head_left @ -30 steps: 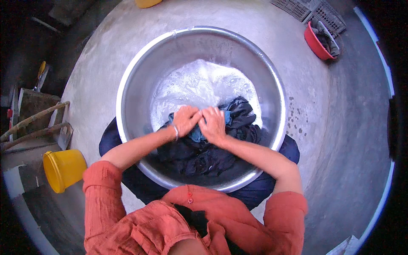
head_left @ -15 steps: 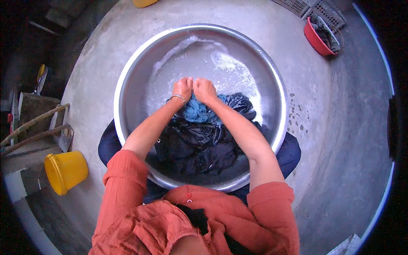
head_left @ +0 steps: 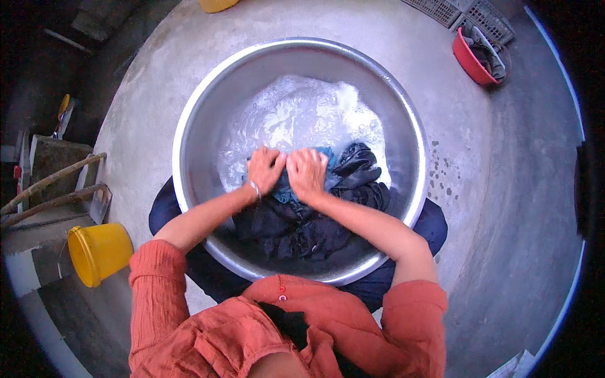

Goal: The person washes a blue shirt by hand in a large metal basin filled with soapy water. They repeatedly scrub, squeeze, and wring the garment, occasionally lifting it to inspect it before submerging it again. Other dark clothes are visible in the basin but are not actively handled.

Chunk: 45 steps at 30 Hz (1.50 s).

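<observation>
A wide metal basin [head_left: 416, 120] stands between my legs with soapy water [head_left: 295, 104] in its far half. My left hand [head_left: 266, 170], with a bracelet at the wrist, is closed on a wet blue cloth [head_left: 284, 193] near the middle of the basin. Close beside it, my right hand [head_left: 307, 171] grips the same cloth, its fingers curled down. Both hands cover most of the blue cloth. Under and nearer than them lies a heap of soaked black clothes [head_left: 302, 236], part of it bunched up to the right of my right hand.
On the concrete floor at left lies a tipped yellow bucket [head_left: 101, 253], below two wooden handles [head_left: 53, 183]. A red tub [head_left: 474, 60] with dark cloth stands far right, near grey plastic crates [head_left: 484, 22]. Another yellow container [head_left: 217, 5] shows at the top edge.
Both hands have come nearer to me, pressing down on the blue cloth, and my elbows have spread outward. The water has surged and foamed in the basin's far half.
</observation>
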Motion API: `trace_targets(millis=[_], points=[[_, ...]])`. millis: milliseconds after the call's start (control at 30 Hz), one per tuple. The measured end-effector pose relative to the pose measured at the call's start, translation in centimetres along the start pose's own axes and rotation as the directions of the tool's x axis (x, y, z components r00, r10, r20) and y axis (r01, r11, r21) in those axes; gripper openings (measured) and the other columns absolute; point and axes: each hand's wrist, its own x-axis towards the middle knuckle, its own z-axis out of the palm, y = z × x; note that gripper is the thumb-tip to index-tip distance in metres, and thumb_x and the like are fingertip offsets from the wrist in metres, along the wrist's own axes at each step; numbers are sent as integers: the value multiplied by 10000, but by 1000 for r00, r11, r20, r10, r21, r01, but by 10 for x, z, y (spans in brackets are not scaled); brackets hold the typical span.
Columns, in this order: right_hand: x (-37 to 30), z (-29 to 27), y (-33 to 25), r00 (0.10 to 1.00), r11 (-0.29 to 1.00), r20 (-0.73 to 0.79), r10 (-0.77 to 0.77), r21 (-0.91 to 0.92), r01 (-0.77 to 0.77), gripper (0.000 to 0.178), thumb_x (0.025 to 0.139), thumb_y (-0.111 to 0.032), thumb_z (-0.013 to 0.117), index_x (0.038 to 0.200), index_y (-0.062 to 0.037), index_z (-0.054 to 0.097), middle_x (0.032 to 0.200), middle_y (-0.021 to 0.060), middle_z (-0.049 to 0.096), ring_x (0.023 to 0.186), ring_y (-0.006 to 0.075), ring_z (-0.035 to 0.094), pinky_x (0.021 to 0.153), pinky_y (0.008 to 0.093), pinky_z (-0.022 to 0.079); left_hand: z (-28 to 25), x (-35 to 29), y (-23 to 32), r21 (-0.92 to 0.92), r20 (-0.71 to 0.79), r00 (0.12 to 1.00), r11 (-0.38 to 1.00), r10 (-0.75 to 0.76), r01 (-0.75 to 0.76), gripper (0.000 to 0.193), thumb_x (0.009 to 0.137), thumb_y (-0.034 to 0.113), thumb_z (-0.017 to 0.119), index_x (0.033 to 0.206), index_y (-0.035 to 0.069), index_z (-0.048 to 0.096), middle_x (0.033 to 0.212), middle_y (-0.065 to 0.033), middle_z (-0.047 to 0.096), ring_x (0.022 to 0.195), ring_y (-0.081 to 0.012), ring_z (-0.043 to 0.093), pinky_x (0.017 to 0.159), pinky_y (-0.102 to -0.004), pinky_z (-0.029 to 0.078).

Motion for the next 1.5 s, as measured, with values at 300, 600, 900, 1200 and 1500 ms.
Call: trace_targets(millis=[300,600,900,1200,1500], points=[[47,62,35,974,989,227,17,-150,18,166,783,-223,518,796,-59,541,586,102,546,570,319,557,575,445,403,22,63,-27,339,38,999,941,-21,7,209,860,220,380,867,53,506,832,-206,615,774,-395,591,658,-506,465],[78,16,79,864,921,322,387,-173,-348,467,772,-475,500,949,-53,594,948,211,593,858,373,555,782,430,423,3,95,-35,206,35,933,916,-357,343,458,819,468,441,1033,94,597,1046,-189,586,1030,-364,520,877,-451,388],[-27,-8,1,985,978,-25,-169,124,171,152,734,-171,542,684,-64,446,679,110,445,654,298,491,573,417,401,4,-33,11,42,-136,922,932,363,-361,379,853,223,477,526,35,512,534,-147,483,597,-331,440,682,-405,325],[85,57,64,996,997,50,68,-35,-66,199,830,-251,488,835,-52,499,827,189,540,722,366,552,599,471,451,17,109,-11,222,-216,976,973,-11,60,401,891,347,367,802,44,614,818,-211,590,807,-378,544,748,-443,426],[60,28,46,960,866,214,180,428,-258,359,830,-383,499,769,-36,567,820,216,551,795,384,530,706,447,411,-9,80,-42,-31,280,921,957,-269,289,452,879,437,337,972,97,620,1034,-198,574,1044,-314,502,816,-452,401]])
